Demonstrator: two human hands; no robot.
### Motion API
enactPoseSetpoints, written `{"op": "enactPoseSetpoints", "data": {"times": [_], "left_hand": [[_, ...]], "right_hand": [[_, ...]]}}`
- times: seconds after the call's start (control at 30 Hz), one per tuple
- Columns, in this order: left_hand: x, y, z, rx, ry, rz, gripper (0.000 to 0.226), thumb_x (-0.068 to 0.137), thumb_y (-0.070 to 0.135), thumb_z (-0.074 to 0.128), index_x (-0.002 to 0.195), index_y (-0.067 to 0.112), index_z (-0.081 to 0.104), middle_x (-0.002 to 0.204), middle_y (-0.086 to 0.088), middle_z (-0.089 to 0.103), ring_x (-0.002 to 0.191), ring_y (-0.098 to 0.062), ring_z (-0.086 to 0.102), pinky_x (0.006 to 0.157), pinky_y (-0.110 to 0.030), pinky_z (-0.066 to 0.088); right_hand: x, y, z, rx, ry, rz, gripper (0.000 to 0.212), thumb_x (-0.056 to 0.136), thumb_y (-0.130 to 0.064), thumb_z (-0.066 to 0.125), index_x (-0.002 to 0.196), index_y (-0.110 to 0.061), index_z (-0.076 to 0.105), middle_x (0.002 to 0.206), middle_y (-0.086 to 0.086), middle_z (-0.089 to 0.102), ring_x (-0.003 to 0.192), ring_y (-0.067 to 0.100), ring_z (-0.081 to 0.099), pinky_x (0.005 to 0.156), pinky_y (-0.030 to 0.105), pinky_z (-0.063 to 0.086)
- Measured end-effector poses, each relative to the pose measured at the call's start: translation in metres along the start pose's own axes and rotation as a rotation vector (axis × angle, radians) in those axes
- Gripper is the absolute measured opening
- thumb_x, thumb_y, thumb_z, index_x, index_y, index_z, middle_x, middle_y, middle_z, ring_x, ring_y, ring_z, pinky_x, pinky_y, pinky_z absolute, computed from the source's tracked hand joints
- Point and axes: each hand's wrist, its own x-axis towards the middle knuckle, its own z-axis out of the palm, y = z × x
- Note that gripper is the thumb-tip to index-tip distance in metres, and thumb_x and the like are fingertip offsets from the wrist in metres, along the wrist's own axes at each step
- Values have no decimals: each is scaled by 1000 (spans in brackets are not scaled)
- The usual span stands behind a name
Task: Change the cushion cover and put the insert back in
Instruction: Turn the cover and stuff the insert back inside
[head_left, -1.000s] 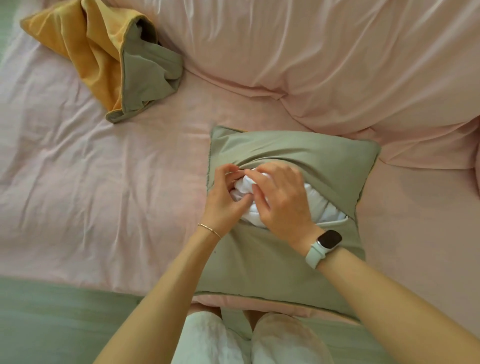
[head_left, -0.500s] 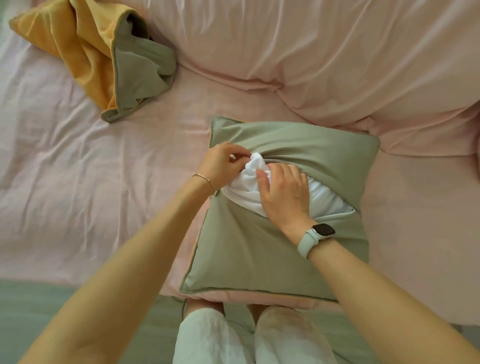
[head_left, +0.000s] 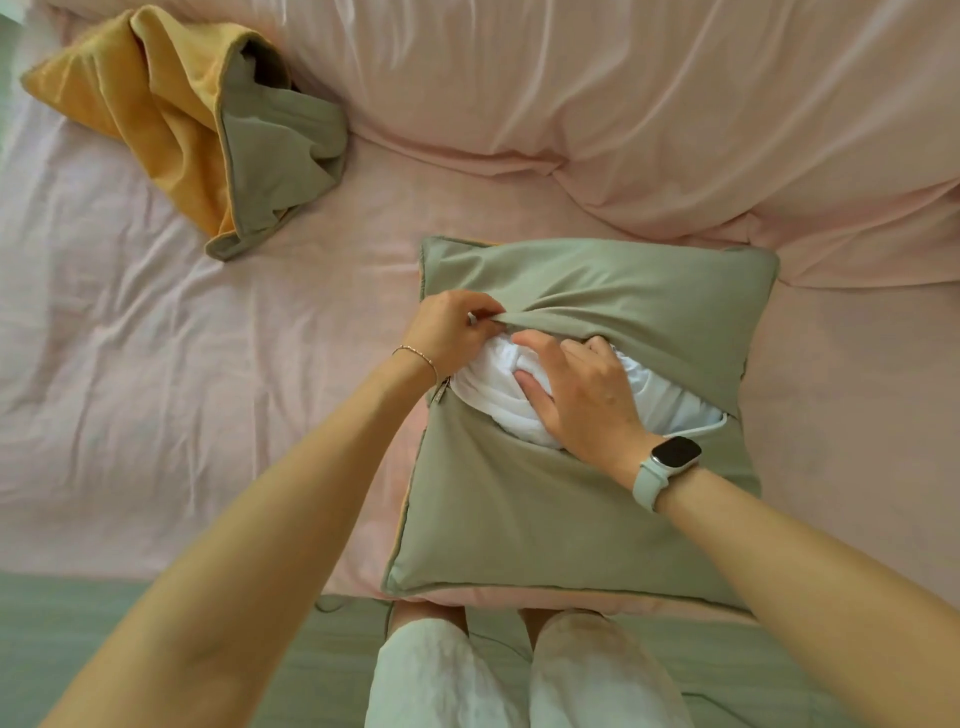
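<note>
A sage green cushion cover (head_left: 545, 519) lies flat on the bed in front of me with its zip slit gaping across the middle. The white insert (head_left: 498, 400) bulges out of that slit. My left hand (head_left: 457, 332) pinches the upper edge of the opening at its left end and pulls it up. My right hand (head_left: 576, 395) lies on the insert with its fingers pressed into the white fabric, the fingertips tucked under the green edge. A second cover (head_left: 208, 124), yellow on one side and green on the other, lies crumpled at the far left.
The bed is spread with a wrinkled pink sheet (head_left: 156, 389). A bunched pink duvet (head_left: 649, 114) fills the far side and right. The cushion overhangs the bed's near edge above my knees (head_left: 519, 670). The floor (head_left: 104, 639) below is green.
My left hand has moved up and left and now pulls the opening's upper edge. My right hand has pushed deeper into the insert. More white fabric sits under the cover.
</note>
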Motion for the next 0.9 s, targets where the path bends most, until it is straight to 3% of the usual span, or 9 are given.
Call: {"op": "enactPoseSetpoints", "data": {"times": [0.23,0.33,0.4,0.47,0.53,0.6,0.7,0.8,0.9], "left_hand": [[15,9,-25,-497,-311,-405,19,84,6,59,68,15,55,66,1,48,64,-11,44,63,-22,37],[13,11,-29,-590,-369,-483,17,84,9,56,68,16,56,60,5,51,60,-10,46,56,-18,39],[10,14,-29,-607,-372,-493,11,76,15,60,66,18,56,60,5,51,58,-10,46,47,-15,38],[7,17,-33,-590,-415,-414,7,70,19,64,70,19,57,66,4,54,61,-9,49,51,-16,39],[7,19,-38,-559,-481,-320,17,72,21,72,79,19,57,75,3,59,64,-8,55,58,-18,43],[5,25,-38,-514,-490,-264,11,82,21,67,83,18,57,78,2,62,63,-6,57,56,-15,47],[7,29,-28,-497,-340,-248,12,87,21,61,77,16,57,68,4,61,56,-3,53,53,-14,43],[15,30,-19,-489,-166,-321,21,88,25,61,70,16,58,64,0,57,59,-10,52,58,-21,44],[21,28,-16,-467,-87,-366,25,87,25,63,66,14,55,62,-1,53,58,-11,49,57,-22,43]], "right_hand": [[20,-4,-25,543,-37,480,27,91,-26,46,80,-11,66,64,-10,59,61,14,49,65,31,40],[31,-7,-26,636,-31,670,46,97,-26,44,52,-23,35,46,-10,33,50,13,31,57,34,30],[35,-15,-25,577,-20,701,51,99,-30,41,51,-21,26,43,-6,32,50,21,33,55,34,27],[29,-22,-23,365,33,533,46,98,-36,36,55,-19,42,50,1,50,55,28,46,55,30,29],[18,-24,-18,168,83,312,49,97,-45,31,80,-14,65,70,4,61,65,26,55,59,31,35],[8,-21,-15,83,86,201,47,94,-48,36,106,-11,62,92,7,62,78,25,56,65,36,40],[0,-19,-14,118,136,183,44,85,-43,52,117,-14,43,112,11,60,94,24,50,78,36,36],[-4,-17,-9,-41,54,195,54,83,-55,48,123,-20,42,116,14,57,98,29,50,83,39,35],[1,-11,-1,-191,-45,201,51,85,-55,43,126,-26,53,96,14,61,78,30,52,69,39,40]]}}
